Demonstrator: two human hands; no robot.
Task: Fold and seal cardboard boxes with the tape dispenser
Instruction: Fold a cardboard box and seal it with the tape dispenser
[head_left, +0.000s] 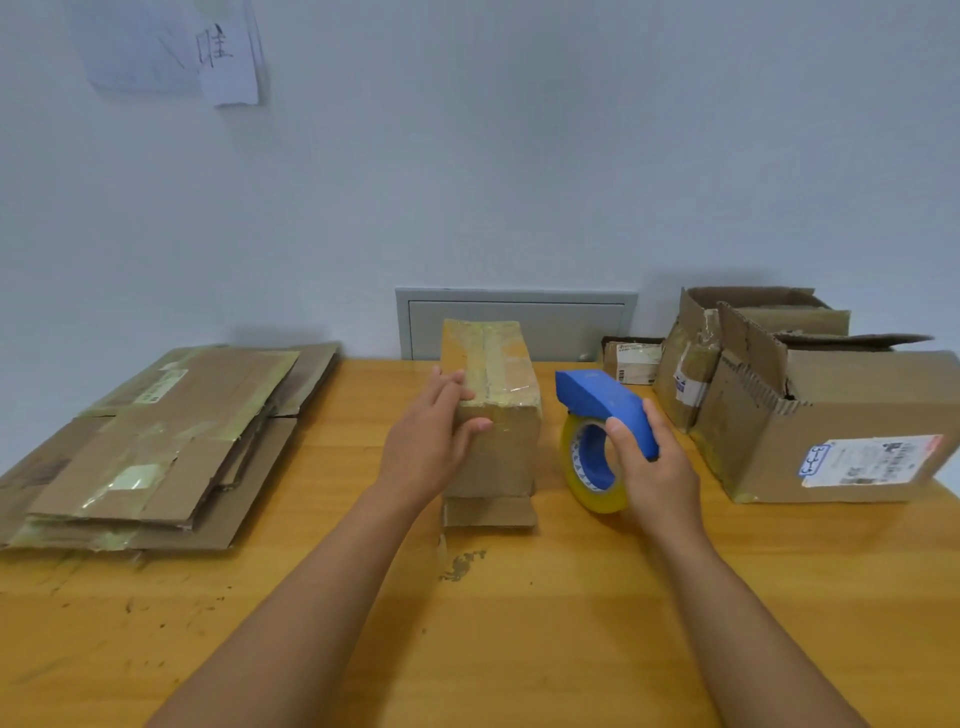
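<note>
While the taped cardboard box (491, 410) is steadied by the flat-fingered left hand (434, 441), the blue tape dispenser (602, 436) is gripped by the right hand (652, 467).

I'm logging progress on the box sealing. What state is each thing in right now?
Small box: upright on the table, top seam taped shut, one bottom flap sticking out toward the camera.
Left hand: fingers straight, resting against the small box's side.
Right hand: grips the tape dispenser.
Tape dispenser: held beside the box, apart from it.
Flattened cardboard: stacked, unfolded.
Big boxes: open, flaps up.
</note>
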